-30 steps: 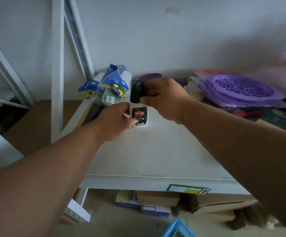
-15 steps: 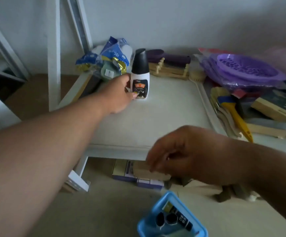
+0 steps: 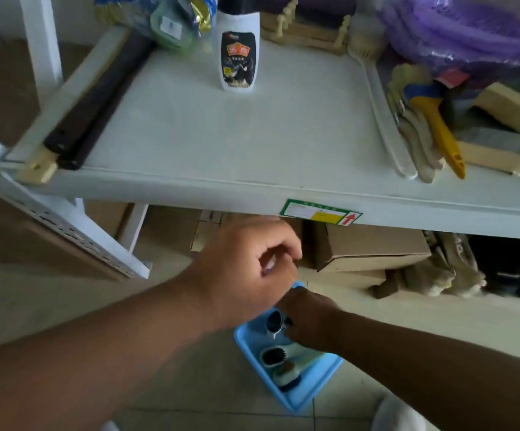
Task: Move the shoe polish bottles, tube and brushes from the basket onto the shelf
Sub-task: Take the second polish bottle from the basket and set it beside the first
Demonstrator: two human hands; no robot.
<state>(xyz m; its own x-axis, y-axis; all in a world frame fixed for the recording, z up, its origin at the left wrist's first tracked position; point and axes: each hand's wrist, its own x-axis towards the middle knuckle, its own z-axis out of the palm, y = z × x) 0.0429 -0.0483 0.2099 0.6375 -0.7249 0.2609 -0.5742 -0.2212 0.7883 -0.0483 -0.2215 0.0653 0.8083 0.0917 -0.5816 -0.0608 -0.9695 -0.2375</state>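
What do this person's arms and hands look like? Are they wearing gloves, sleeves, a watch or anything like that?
Both arms are bare right up to the picture's edge: no sleeves show. The left hand and the right hand have no gloves, and no watch, bracelet or ring can be seen on either. Nothing is strapped or marked on the forearms.

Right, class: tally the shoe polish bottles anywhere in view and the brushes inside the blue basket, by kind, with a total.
Bottles: 2, one upright on the shelf, one in the basket at the right hand
Brushes: 2
Total: 4; the hands may hide more.
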